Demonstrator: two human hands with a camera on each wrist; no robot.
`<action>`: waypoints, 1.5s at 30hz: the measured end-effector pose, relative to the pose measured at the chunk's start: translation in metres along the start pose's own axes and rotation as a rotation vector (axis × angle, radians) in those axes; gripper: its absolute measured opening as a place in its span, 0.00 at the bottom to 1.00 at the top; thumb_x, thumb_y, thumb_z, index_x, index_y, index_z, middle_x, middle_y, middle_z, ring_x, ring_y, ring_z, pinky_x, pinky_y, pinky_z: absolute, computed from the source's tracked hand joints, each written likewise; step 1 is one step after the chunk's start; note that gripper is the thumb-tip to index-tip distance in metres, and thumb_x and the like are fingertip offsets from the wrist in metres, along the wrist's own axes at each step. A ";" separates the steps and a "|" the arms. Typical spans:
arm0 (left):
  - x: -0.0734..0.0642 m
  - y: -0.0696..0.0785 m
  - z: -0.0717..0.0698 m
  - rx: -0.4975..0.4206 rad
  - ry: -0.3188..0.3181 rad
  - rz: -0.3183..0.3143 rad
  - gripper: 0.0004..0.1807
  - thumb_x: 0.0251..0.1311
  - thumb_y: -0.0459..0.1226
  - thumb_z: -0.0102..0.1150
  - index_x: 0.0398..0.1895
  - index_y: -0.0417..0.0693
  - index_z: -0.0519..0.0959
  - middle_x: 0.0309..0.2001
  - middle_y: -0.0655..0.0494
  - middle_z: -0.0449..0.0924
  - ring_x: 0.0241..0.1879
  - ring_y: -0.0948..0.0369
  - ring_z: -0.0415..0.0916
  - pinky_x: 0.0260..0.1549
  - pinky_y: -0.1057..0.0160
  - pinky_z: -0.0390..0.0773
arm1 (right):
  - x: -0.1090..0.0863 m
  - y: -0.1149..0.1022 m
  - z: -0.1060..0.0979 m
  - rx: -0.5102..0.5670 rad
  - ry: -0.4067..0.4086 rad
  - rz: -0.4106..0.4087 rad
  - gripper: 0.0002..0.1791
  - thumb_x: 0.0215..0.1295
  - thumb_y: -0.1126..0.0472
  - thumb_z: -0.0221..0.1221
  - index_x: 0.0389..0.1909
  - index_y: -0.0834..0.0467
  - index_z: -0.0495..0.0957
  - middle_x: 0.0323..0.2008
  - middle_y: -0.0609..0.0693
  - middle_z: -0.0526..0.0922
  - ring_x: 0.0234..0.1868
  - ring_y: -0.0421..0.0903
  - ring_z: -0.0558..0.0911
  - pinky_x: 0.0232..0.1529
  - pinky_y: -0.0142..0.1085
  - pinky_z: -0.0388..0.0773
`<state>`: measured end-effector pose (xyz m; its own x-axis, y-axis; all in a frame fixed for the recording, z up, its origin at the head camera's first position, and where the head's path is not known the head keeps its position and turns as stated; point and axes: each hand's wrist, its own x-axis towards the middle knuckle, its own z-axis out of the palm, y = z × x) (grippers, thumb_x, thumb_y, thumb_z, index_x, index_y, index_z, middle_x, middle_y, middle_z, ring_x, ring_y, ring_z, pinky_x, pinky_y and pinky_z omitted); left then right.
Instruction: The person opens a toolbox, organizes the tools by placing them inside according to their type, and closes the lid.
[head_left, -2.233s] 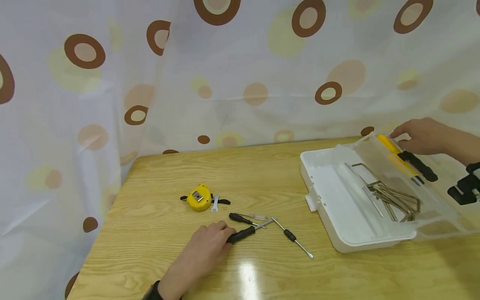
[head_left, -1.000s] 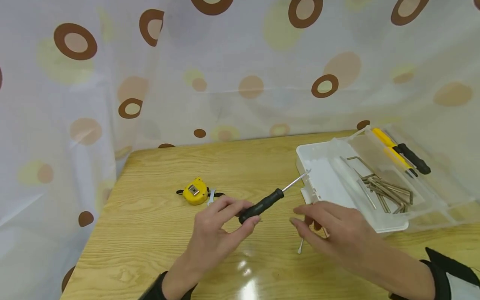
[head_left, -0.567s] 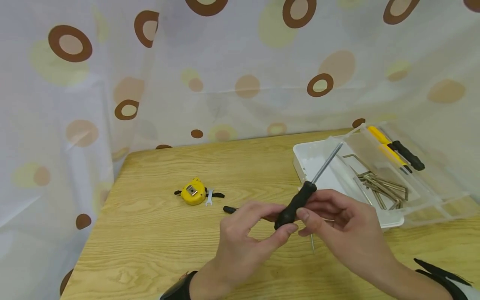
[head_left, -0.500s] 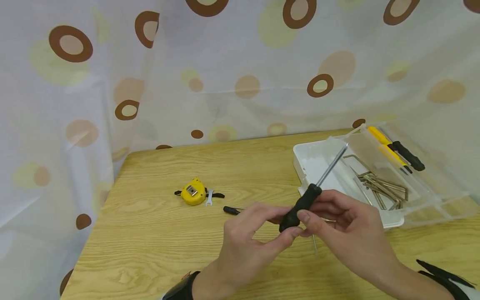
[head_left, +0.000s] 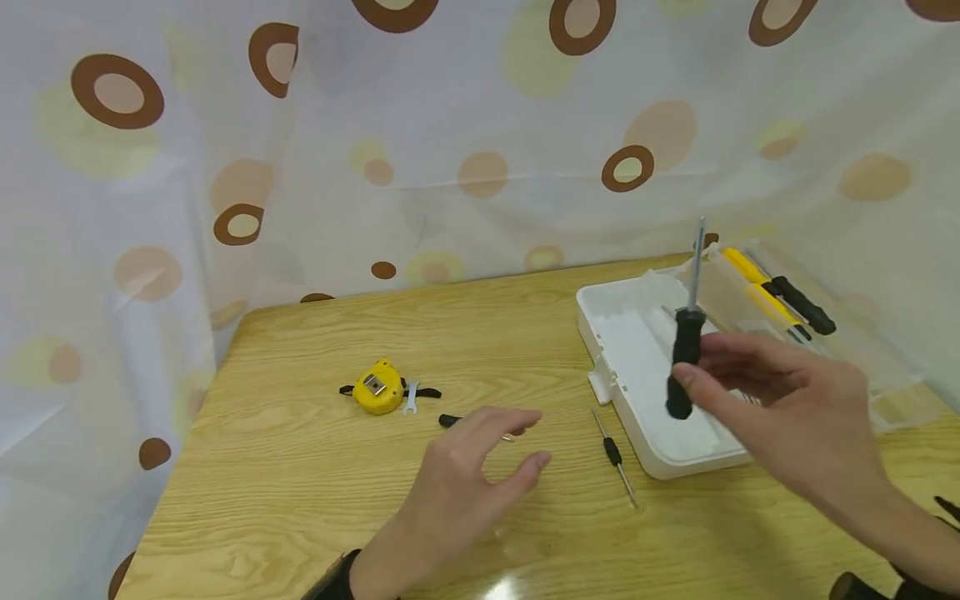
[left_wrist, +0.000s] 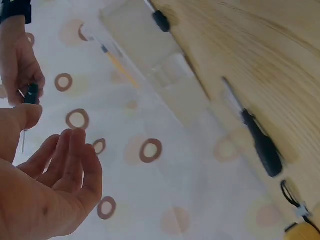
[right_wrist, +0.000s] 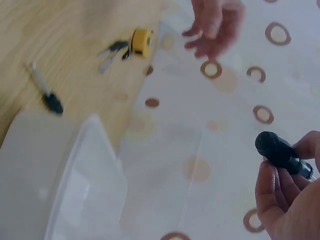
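Left hand (head_left: 468, 475) now off screwdriver (head_left: 686, 350); right hand (head_left: 810, 412) grips it

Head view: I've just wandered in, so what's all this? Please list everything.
Held screwdriver: 1, black handle, in right hand
Lying screwdriver: 1, black handle, on table beyond left hand
Pale thin tool: 1, beside lying screwdriver, mostly hidden
Two-shafted tool: 1, black grip, left of box
Tape measure: 1, yellow, table's left side
Small wrench: 1, silver, beside tape measure
Box: 1, white, table's right side
Lid: 1, translucent, right of box
Yellow tools: apparently 2, yellow and black, on lid
Black-handled tool: 1, black, on lid
Metal pieces: uncountable, mostly behind right hand
Table: 1, light wood, below everything
Curtain: 1, white with coloured circles, behind table
Left hand: 1, bare, over table
Right hand: 1, bare, near box
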<state>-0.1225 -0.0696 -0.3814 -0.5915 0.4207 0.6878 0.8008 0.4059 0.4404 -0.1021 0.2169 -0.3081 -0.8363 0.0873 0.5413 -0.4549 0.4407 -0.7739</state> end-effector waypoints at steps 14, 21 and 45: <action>-0.028 -0.057 -0.026 0.427 -0.384 -0.406 0.18 0.62 0.43 0.71 0.53 0.49 0.84 0.52 0.51 0.84 0.49 0.50 0.82 0.41 0.49 0.82 | 0.038 0.155 -0.133 -0.631 -0.040 0.273 0.15 0.69 0.58 0.65 0.50 0.62 0.83 0.32 0.61 0.85 0.27 0.39 0.80 0.39 0.39 0.77; -0.033 -0.061 -0.024 0.437 -0.421 -0.403 0.17 0.61 0.41 0.71 0.53 0.48 0.85 0.50 0.50 0.85 0.46 0.51 0.83 0.35 0.53 0.82 | 0.045 0.280 -0.182 -0.784 -0.115 0.181 0.11 0.69 0.47 0.66 0.43 0.50 0.83 0.28 0.43 0.85 0.25 0.24 0.72 0.33 0.46 0.76; -0.032 -0.073 -0.024 0.504 -0.535 -0.388 0.14 0.62 0.35 0.70 0.51 0.51 0.85 0.49 0.50 0.85 0.45 0.48 0.81 0.37 0.46 0.81 | 0.053 0.129 -0.127 -0.941 -0.303 0.032 0.10 0.64 0.69 0.64 0.30 0.76 0.81 0.13 0.49 0.77 0.12 0.39 0.67 0.18 0.33 0.63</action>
<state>-0.1595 -0.1322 -0.4220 -0.8836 0.4534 0.1174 0.4681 0.8629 0.1906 -0.1659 0.3922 -0.3376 -0.9467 -0.0636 0.3159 -0.1124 0.9839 -0.1386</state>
